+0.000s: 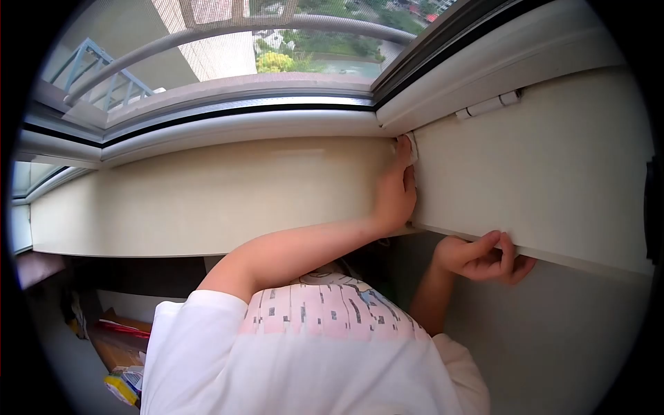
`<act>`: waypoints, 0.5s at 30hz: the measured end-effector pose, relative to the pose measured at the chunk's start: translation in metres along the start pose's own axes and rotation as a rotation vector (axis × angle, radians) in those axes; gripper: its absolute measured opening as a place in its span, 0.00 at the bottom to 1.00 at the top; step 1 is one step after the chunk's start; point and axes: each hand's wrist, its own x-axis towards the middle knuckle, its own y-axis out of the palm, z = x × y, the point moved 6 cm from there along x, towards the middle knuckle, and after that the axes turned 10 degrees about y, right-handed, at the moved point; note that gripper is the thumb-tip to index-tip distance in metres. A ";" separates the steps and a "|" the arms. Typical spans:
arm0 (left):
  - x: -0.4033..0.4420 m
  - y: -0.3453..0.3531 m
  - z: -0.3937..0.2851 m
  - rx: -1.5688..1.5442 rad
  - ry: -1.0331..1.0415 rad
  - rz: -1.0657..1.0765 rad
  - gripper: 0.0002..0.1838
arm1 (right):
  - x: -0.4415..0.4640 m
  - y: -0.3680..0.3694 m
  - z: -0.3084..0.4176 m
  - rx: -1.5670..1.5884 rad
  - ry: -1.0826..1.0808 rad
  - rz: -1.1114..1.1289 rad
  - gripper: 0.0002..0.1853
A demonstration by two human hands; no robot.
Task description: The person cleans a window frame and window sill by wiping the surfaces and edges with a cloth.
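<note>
My left hand (398,190) reaches up into the corner below the window frame. Its fingers are closed around a small white piece that looks like cloth or paper (413,149), at the seam between two cream boards. My right hand (484,259) is at the front edge of the right cream board (539,173), palm up with curled fingers. The thumb and forefinger tips come together against that edge; anything between them is too small to make out. The left cream board (242,194) runs along the window behind my left forearm.
A white hinge-like cylinder (487,105) lies along the right board's upper edge. Above are the window frame (242,124) and a screened window. Below at left, a shelf holds a red item (124,328) and a yellow-and-blue package (121,389). A dark fitting (651,211) sits far right.
</note>
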 end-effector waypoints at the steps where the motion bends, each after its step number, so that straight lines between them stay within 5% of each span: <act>1: -0.001 0.005 0.007 -0.071 -0.153 0.106 0.30 | 0.001 0.001 0.000 0.005 0.010 0.023 0.05; 5: -0.011 -0.007 -0.003 -0.096 0.119 -0.060 0.31 | 0.000 0.002 0.002 -0.046 0.055 -0.027 0.05; 7: -0.024 -0.022 -0.028 0.047 -0.043 0.323 0.35 | 0.002 0.002 0.002 -0.030 0.031 -0.034 0.05; 8: -0.045 -0.013 -0.018 0.042 -0.041 0.323 0.35 | 0.001 0.003 0.003 -0.031 0.026 -0.033 0.05; 10: -0.083 0.013 -0.009 -0.113 0.384 0.181 0.38 | 0.002 0.003 0.004 -0.060 0.009 -0.045 0.05; 15: -0.060 0.014 -0.012 -0.186 0.392 0.199 0.36 | -0.002 0.003 0.002 -0.054 0.015 -0.018 0.04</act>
